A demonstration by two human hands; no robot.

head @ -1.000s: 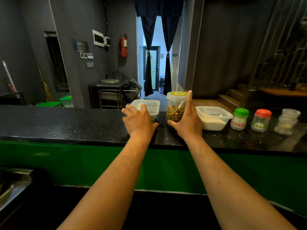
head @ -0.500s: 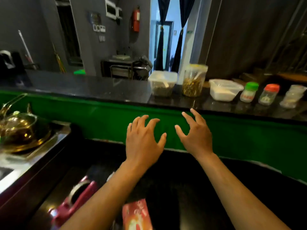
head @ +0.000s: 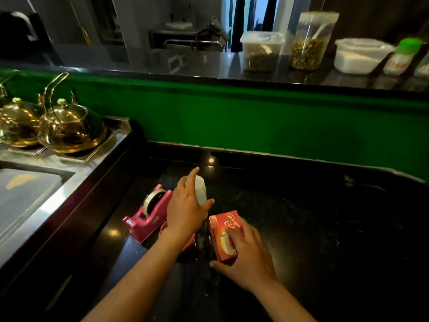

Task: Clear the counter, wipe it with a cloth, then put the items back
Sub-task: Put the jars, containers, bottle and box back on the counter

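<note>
now red box (head: 224, 233), white script, right hand (head: 249, 261) gripping.

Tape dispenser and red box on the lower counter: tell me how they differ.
The pink tape dispenser is a curved holder carrying a roll of clear tape; the red box is a flat-sided printed carton. The dispenser stands untouched to the left of the left hand; the box lies under the right hand, whose fingers and thumb wrap it. Both sit on the dark lower counter.

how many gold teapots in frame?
2, both on the steel side counter at far left: one round gold glass teapot fully in view, a second gold teapot beside it, cut off by the frame edge. More may sit out of view.
</note>
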